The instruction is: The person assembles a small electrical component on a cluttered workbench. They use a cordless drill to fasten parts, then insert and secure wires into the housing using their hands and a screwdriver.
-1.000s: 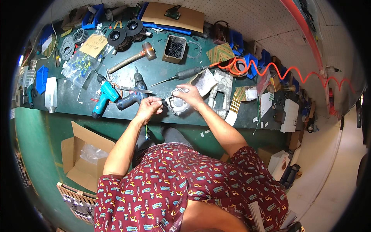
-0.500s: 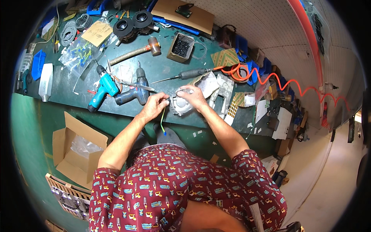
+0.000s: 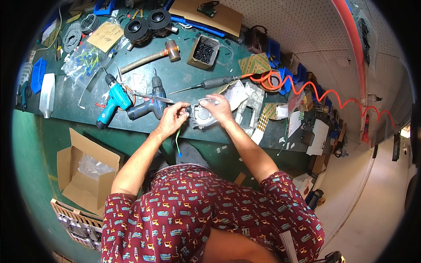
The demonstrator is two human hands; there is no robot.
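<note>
A round silver metal housing [image 3: 203,117] rests near the front edge of the green workbench. My right hand [image 3: 219,109] grips it from the right, fingers curled over its top. At the housing's left side, my left hand [image 3: 172,116] is closed in a pinch on a thin yellow-green wire [image 3: 177,139]. The wire hangs down past the bench edge and ends in a small blue tip. Whether its upper end is joined to the housing is hidden by my fingers. Left of my hands lie a dark cordless drill [image 3: 151,105] and a teal cordless drill [image 3: 113,104].
Behind my hands are a mallet [image 3: 151,60], a box of black screws [image 3: 204,52] and a screwdriver tool [image 3: 210,83] on a coiled orange hose [image 3: 315,92]. A white-grey fixture [image 3: 253,107] stands to the right. An open cardboard box [image 3: 83,186] sits lower left.
My left hand and the wire's blue tip have shifted slightly left. My right hand still grips the housing, its fingers a little more bent. The whole view has moved slightly.
</note>
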